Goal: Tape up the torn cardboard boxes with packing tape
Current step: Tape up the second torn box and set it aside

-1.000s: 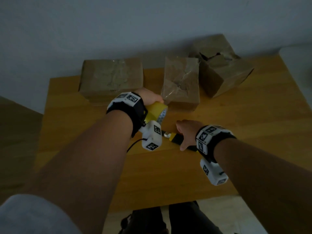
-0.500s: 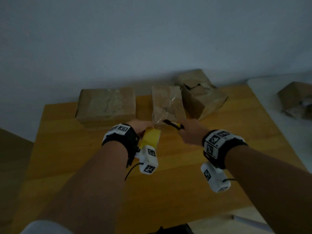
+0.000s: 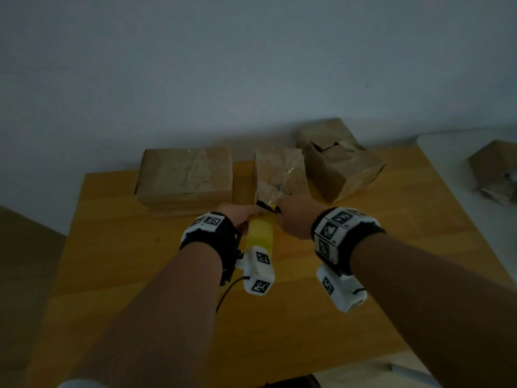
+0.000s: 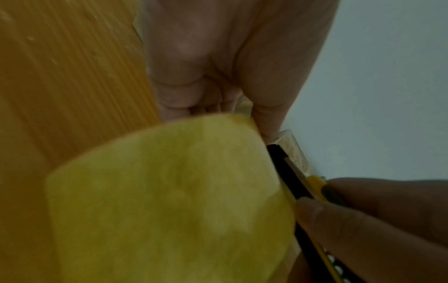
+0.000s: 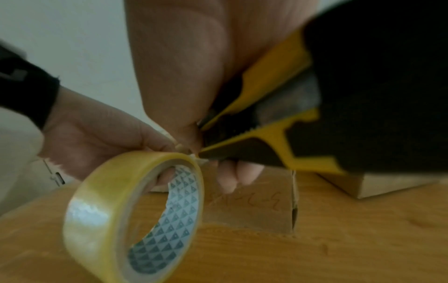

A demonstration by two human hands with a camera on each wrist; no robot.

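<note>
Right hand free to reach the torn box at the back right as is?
Probably not: the right hand grips a utility knife at the tape roll. The path to the torn box itself looks clear.

Tape roll point(image 5: 130, 212) and three cardboard boxes on table.
Yellowish roll held on edge before the middle box point(image 3: 279, 175); flat box point(image 3: 184, 175) left, torn-open box point(image 3: 338, 158) right.

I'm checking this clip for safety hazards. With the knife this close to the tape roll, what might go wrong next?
The utility knife in the right hand sits right beside the left hand's fingers holding the tape roll; a slip could nick them. The tape stretched to the middle box might fold or stick to itself once cut. The dim light makes the cut harder to judge.
</note>
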